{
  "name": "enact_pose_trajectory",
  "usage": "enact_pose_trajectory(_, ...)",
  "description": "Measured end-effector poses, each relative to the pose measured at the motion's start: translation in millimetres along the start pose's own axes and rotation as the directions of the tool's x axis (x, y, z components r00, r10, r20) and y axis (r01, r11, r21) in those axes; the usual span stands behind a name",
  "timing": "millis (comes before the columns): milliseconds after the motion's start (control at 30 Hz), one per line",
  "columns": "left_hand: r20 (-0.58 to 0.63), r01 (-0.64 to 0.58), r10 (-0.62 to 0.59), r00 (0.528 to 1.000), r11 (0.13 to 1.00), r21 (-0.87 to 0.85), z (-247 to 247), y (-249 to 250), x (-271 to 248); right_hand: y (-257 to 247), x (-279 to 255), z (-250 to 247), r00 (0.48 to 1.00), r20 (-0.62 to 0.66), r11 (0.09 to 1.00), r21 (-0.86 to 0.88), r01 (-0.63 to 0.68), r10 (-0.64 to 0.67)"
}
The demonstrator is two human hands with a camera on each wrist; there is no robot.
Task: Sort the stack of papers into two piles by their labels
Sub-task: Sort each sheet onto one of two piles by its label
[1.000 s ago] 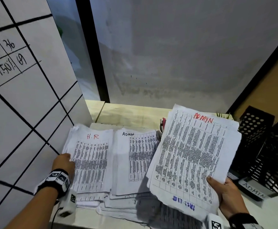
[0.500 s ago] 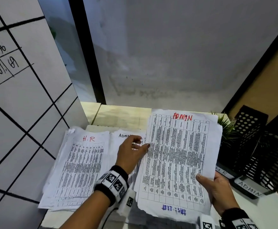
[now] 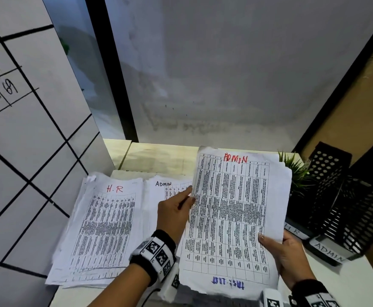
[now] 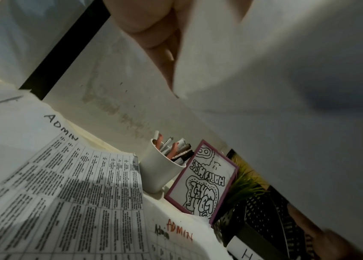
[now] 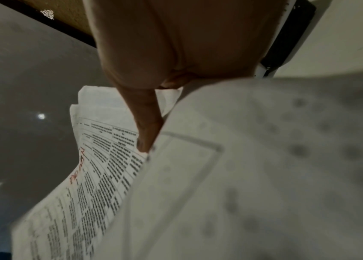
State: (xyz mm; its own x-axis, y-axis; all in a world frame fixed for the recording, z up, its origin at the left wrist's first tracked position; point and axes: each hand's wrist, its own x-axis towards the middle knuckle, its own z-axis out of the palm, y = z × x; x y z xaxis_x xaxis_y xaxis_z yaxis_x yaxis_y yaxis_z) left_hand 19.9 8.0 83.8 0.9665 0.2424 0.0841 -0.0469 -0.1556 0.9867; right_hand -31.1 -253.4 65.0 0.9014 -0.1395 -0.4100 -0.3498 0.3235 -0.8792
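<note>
Head view, reading leftward to rightward from the ADMIN pile (image 3: 159, 196) in the middle of the desk (image 3: 159, 156): just left of it lies the H.R pile (image 3: 101, 227), its top sheet marked in red, the two piles touching along their edges. Over the ADMIN pile my left hand (image 3: 175, 213) has its fingers pinching the left edge of the top sheet (image 3: 236, 218), which carries ADMIN in red. That sheet fronts the unsorted stack (image 3: 285, 173), held raised just right of the ADMIN pile, with my right hand (image 3: 289, 260) gripping the stack's lower right corner, thumb on the front. Further right stand a small plant (image 3: 296, 171) and two black mesh trays (image 3: 336, 196) tagged H.R and ADMIN. I judge the step in hand is peeling this sheet off; next I should draw it leftward and lay it squarely on the ADMIN pile, taking only one sheet.
</note>
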Motion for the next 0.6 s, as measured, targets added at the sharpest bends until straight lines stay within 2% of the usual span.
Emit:
enact_pose_trajectory(67,0.024,-0.175,0.173,0.985,0.982,0.075,-3.3,-0.9,-5.7,0.7,0.5,0.3,1.0,-0.002,1.0,-0.002,-0.01,0.01)
enact_pose_trajectory(133,0.049,-0.346,0.343,0.938,0.933,0.096,-6.5,-4.8,-11.7,0.5,0.5,0.9,1.0,0.014,1.0,0.01,-0.003,0.003)
enact_pose_trajectory(200,0.082,-0.423,0.418,0.905,0.905,0.049,-7.0,-5.4,-20.2,1.7,2.8,-1.2,1.0,0.021,1.0,0.0,-0.005,0.005)
enact_pose_trajectory(300,0.193,-0.467,0.455,0.869,0.884,0.016,-6.4,-1.7,-36.2,4.1,3.2,-1.2,1.0,-0.016,1.0,-0.022,0.001,-0.001)
enact_pose_trajectory(367,0.279,-0.454,0.428,0.86,0.891,0.03,-7.2,0.0,-45.5,1.5,2.1,2.7,0.998,-0.027,0.998,0.005,0.061,-0.061)
enact_pose_trajectory(400,0.307,-0.427,0.398,0.864,0.904,0.029,-7.7,0.7,-48.9,1.2,2.4,3.2,0.998,-0.055,0.996,0.074,0.046,-0.042)
enact_pose_trajectory(433,0.325,-0.384,0.359,0.875,0.923,0.015,-8.3,1.6,-50.8,1.4,5.1,3.3,0.998,-0.059,0.971,0.238,0.02,-0.006)
enact_pose_trajectory(467,0.328,-0.334,0.318,0.889,0.943,-0.009,-8.2,2.8,-51.9,3.1,5.8,-2.4,0.998,0.016,0.929,0.365,-0.061,0.06)
enact_pose_trajectory(500,0.316,-0.274,0.269,0.91,0.961,-0.03,-6.3,4.1,-52.6,10.9,4.4,-5.2,0.987,0.145,0.92,0.371,-0.126,0.077)
enact_pose_trajectory(533,0.284,-0.209,0.211,0.935,0.977,-0.038,-3.4,6.2,-52.6,23.2,10.5,-15.5,0.986,0.163,0.936,0.35,-0.021,-0.039)
enact_pose_trajectory(567,0.243,-0.137,0.145,0.959,0.989,-0.05,-0.4,8.6,-51.0,42.7,34.8,-40.8,0.913,0.35,0.856,0.517,-0.002,-0.21)
enact_pose_trajectory(600,0.202,-0.077,0.085,0.976,0.996,-0.05,2.6,10.5,-48.1,47.7,43.4,-55.6,0.844,0.456,0.793,0.606,-0.064,-0.281)
